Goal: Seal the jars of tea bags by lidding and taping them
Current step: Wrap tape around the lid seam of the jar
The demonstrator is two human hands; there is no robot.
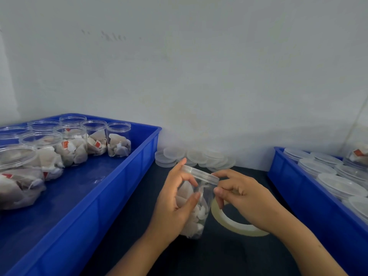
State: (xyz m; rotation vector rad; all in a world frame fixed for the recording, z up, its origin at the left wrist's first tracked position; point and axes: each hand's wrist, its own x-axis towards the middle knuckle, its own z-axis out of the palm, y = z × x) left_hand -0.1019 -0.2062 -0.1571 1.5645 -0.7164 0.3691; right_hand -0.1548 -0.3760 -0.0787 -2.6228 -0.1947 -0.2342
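Wall: a pale, flat surface with faint scuffs closed off the far side, meeting the table just behind the loose lids.
Table: dark and matte; the open strip ran between the two crates, widest at the near edge.
Left crate: glossy blue plastic, rectangular with a raised rim; its right wall bordered the open strip, and much of its near floor lay bare.
Right crate: same blue plastic, its left wall hemming the strip on the right; lidded jars packed it.
Open jars: clear, round, threaded at the mouth, grouped at the far left of the left crate, holding white tea bags with red tags.
Tape roll: a thin, pale yellowish ring lying flat on the table, just right of the held jar and partly under the right wrist.
Held jar: clear cylinder of tea bags, tilted with its top leaning far and right, in the middle of the strip, capped by a translucent lid.
Left hand: wrapped around the jar's left side, fingers curled on the wall.
Right hand: fingertips pinching at the jar just below the lid; whether tape sat between them could not be told.
Loose lids: translucent discs, overlapping in a row at the far end of the table against the wall.
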